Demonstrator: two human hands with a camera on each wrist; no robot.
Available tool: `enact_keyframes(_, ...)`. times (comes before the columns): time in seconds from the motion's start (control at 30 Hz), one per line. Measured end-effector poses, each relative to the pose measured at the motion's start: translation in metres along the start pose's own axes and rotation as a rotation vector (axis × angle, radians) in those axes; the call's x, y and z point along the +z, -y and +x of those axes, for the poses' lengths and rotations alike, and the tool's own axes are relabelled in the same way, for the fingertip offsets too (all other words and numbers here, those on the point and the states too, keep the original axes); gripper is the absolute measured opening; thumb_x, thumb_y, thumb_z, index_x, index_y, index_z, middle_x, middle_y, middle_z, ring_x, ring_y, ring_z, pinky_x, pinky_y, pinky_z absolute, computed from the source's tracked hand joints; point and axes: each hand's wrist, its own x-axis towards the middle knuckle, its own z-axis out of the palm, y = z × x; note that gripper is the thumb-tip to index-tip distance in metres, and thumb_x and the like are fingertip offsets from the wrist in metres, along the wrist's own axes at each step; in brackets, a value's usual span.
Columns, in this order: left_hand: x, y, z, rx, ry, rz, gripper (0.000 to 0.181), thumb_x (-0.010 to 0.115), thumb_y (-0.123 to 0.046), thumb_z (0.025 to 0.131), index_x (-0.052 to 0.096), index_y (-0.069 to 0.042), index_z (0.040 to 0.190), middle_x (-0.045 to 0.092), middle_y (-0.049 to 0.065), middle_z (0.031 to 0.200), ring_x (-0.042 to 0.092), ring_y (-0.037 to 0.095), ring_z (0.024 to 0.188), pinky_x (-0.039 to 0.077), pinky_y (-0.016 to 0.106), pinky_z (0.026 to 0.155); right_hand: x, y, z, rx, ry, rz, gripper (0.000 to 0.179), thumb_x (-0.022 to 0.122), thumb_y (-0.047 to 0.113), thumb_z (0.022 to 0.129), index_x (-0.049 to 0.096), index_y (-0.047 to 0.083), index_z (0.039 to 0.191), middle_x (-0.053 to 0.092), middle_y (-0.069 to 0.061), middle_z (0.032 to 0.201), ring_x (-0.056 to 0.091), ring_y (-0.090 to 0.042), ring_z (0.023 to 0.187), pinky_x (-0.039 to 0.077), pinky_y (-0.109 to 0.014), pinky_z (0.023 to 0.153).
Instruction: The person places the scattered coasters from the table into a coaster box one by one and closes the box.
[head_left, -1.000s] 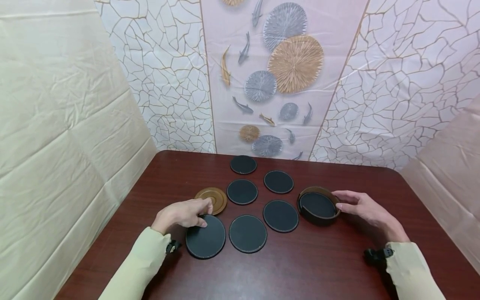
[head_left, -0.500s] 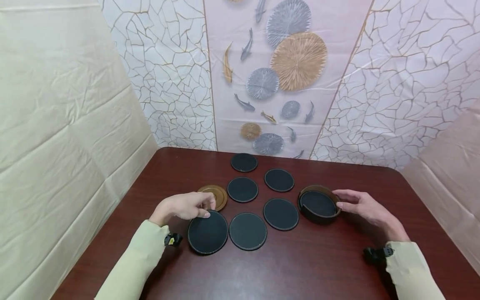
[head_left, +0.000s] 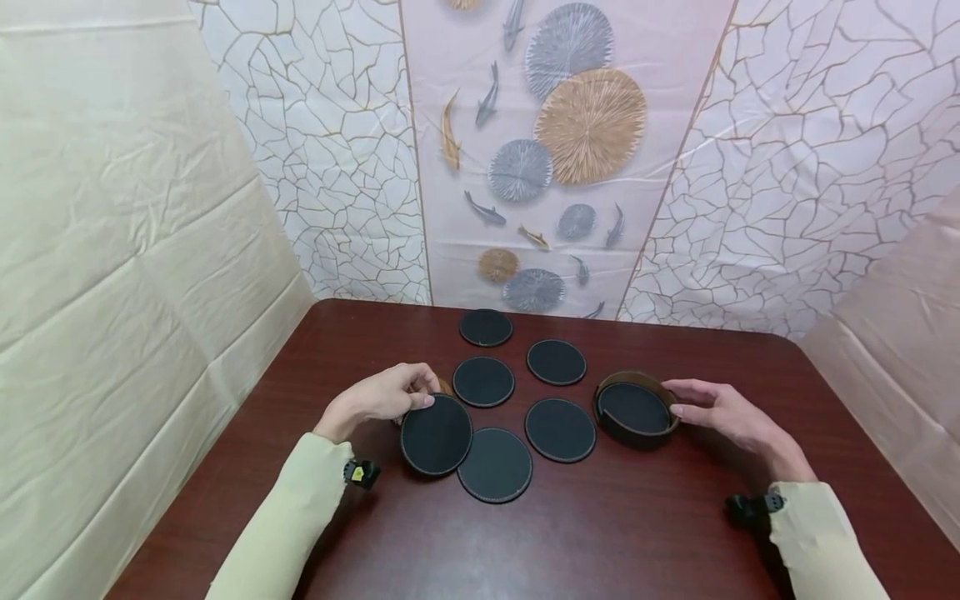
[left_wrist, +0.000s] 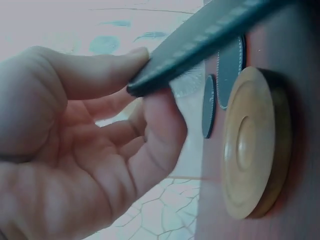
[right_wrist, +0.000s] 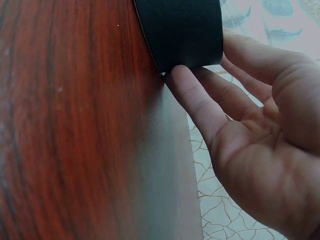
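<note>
My left hand (head_left: pixel 386 393) pinches a round black coaster (head_left: pixel 437 435) by its far edge, thumb on top and a fingertip beneath, as the left wrist view shows. The coaster is tilted and overlaps another black coaster (head_left: pixel 495 465) in the head view. Just beyond this hand lies a thick tan disc with ringed grooves (left_wrist: pixel 250 145), mostly hidden by the hand from above. My right hand (head_left: pixel 723 412) holds the side of a round, dark-walled coaster holder (head_left: pixel 633 432), thumb at its rim and fingers along the outer wall. A black coaster (head_left: pixel 636 408) lies inside the holder.
Several more black coasters lie flat between the hands: one at the back (head_left: pixel 486 327), one at the middle left (head_left: pixel 483 382), others at the right (head_left: pixel 557 362). The reddish-brown table (head_left: pixel 600 533) meets patterned cloth (head_left: pixel 352 167) at the back.
My left hand has lifted the near-left coaster off the table and moved it forward and right, covering most of the tan disc. My right hand and the holder have stayed in place.
</note>
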Motion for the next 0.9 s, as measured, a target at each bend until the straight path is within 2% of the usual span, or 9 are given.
enact_keyframes(0.07,0.002,0.0,0.004,-0.009,-0.026,-0.032,0.01,0.06,-0.011,0.097,0.061,-0.013,0.107,0.061,0.007,0.095,0.059,0.02,0.079,0.055,0.042,0.068,0.0,0.0,0.0,-0.004,0.003,-0.013,0.059,0.068,0.038,0.092,0.05,0.012,0.142,0.053,-0.02,0.142,0.059,-0.001,0.108,0.051,-0.017,0.083)
enact_keyframes(0.2,0.005,-0.003,0.013,0.025,-0.063,-0.023,0.011,0.06,-0.012,0.097,0.063,-0.014,0.108,0.062,0.005,0.094,0.059,0.019,0.083,0.051,0.034,0.076,0.0,0.001,0.001,-0.013,-0.002,0.0,0.057,0.068,0.038,0.092,0.051,0.013,0.141,0.055,-0.018,0.14,0.06,-0.003,0.108,0.052,-0.018,0.083)
enact_keyframes(0.33,0.007,-0.01,0.021,0.045,-0.082,0.012,0.013,0.059,-0.015,0.098,0.063,-0.015,0.111,0.063,0.004,0.094,0.057,0.018,0.084,0.046,0.03,0.076,0.001,-0.001,0.001,-0.008,0.01,0.036,0.057,0.067,0.036,0.093,0.05,0.013,0.142,0.055,-0.017,0.139,0.06,0.001,0.107,0.053,-0.018,0.083)
enact_keyframes(0.47,0.01,-0.017,0.031,0.034,-0.082,-0.012,0.017,0.058,-0.017,0.099,0.063,-0.015,0.115,0.063,0.005,0.096,0.057,0.018,0.084,0.048,0.03,0.074,0.001,-0.001,0.001,-0.007,0.019,0.049,0.058,0.067,0.035,0.093,0.049,0.012,0.142,0.055,-0.018,0.14,0.06,0.002,0.106,0.053,-0.019,0.084)
enact_keyframes(0.6,0.014,-0.023,0.04,0.028,-0.082,-0.074,0.021,0.057,-0.016,0.1,0.062,-0.014,0.12,0.062,0.007,0.099,0.059,0.019,0.083,0.055,0.039,0.075,0.0,-0.001,0.0,-0.015,0.013,0.044,0.057,0.067,0.035,0.093,0.049,0.011,0.142,0.055,-0.019,0.139,0.06,0.001,0.106,0.053,-0.019,0.083)
enact_keyframes(0.7,0.017,-0.028,0.046,0.03,-0.084,-0.108,0.023,0.056,-0.015,0.1,0.061,-0.013,0.122,0.061,0.009,0.101,0.06,0.021,0.081,0.056,0.048,0.078,0.001,-0.001,0.0,-0.014,0.013,0.049,0.057,0.067,0.034,0.093,0.05,0.01,0.142,0.055,-0.02,0.139,0.061,0.0,0.106,0.053,-0.019,0.083)
enact_keyframes(0.9,0.022,-0.036,0.056,0.041,-0.079,-0.152,0.024,0.055,-0.012,0.1,0.061,-0.011,0.123,0.061,0.01,0.102,0.062,0.02,0.082,0.058,0.046,0.078,0.001,-0.001,0.001,-0.004,0.012,0.049,0.056,0.068,0.034,0.093,0.05,0.012,0.141,0.056,-0.017,0.139,0.06,0.001,0.106,0.053,-0.018,0.084)
